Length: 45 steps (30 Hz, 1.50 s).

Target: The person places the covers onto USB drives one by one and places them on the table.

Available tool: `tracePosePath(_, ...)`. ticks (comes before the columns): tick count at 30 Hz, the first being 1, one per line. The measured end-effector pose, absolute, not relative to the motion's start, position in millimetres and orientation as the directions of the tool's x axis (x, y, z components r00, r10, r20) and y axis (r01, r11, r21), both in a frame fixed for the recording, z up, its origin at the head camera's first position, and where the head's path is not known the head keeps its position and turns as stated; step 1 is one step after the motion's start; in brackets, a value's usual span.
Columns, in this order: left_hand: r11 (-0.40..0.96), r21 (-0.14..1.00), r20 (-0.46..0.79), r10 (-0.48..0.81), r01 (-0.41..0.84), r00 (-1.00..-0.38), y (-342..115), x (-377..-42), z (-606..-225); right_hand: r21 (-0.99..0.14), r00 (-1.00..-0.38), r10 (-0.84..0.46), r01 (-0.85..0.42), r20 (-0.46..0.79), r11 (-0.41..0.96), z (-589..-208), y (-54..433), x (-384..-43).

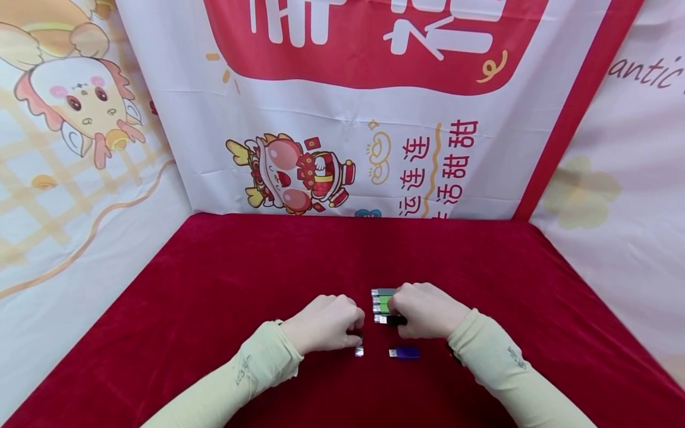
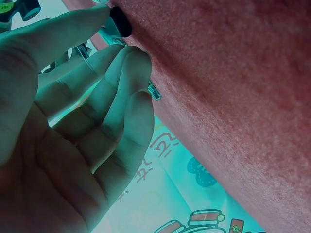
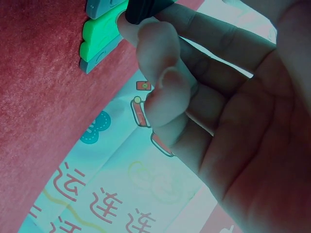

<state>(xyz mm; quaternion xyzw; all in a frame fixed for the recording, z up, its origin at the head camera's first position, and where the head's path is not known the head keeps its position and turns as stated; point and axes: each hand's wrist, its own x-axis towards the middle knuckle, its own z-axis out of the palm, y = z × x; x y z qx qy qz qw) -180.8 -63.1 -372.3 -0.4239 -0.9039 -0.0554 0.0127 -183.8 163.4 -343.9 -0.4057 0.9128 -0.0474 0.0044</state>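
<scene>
My left hand (image 1: 323, 324) is low over the cloth, with thumb and fingertips about a small dark USB flash drive (image 1: 359, 349) whose silver plug points toward me. In the left wrist view a dark end (image 2: 120, 22) shows by the thumb tip; the fingers hide much of it. My right hand (image 1: 428, 309) pinches a black USB flash drive (image 1: 395, 320), also seen in the right wrist view (image 3: 140, 10). It lies at the near end of a row of several drives, including a green drive (image 1: 384, 301) and a grey drive (image 1: 383, 292), plugs facing left.
A purple USB flash drive (image 1: 405, 353) lies nearer to me than the row, its plug toward the left. Dark red cloth (image 1: 257, 261) covers the table. A printed white and red banner (image 1: 342, 107) hangs behind it, with patterned cloths at both sides.
</scene>
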Motion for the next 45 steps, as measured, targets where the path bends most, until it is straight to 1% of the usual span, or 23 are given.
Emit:
tracePosePath(6,0.624,0.072,0.075,0.774,0.778,-0.628,-63.7,-180.7,-373.5,-0.076,-0.661,-0.749,-0.75,0.043,0.657,-344.8,163.6,-184.0)
tracePosePath(14,0.627,0.065,0.081,0.772,0.776,-0.63,-64.8,-180.3,-375.7,-0.061,-0.652,-0.756,-0.759,0.056,0.649,-346.1,163.6,-184.2)
tracePosePath(20,0.614,0.06,0.086,0.783,0.787,-0.617,-64.9,-180.7,-376.9,-0.06,-0.648,-0.759,-0.761,0.059,0.646,-346.6,163.8,-184.2)
tracePosePath(28,0.607,0.082,0.076,0.787,0.79,-0.612,-64.4,-181.7,-376.3,-0.067,-0.648,-0.76,-0.761,0.053,0.645,-346.8,162.9,-184.7)
tracePosePath(35,0.587,0.144,0.136,0.786,0.797,-0.603,-67.5,-185.2,-367.0,-0.059,-0.644,-0.763,-0.765,0.06,0.641,-346.6,162.9,-185.6)
tracePosePath(40,0.566,0.143,0.18,0.792,0.812,-0.583,-69.4,-187.5,-362.2,-0.044,-0.641,-0.764,-0.768,0.079,0.639,-343.6,163.3,-184.8)
tracePosePath(45,0.562,0.143,0.186,0.793,0.815,-0.58,-70.1,-187.9,-359.5,-0.036,-0.626,-0.771,-0.778,0.117,0.627,-341.4,163.1,-183.4)
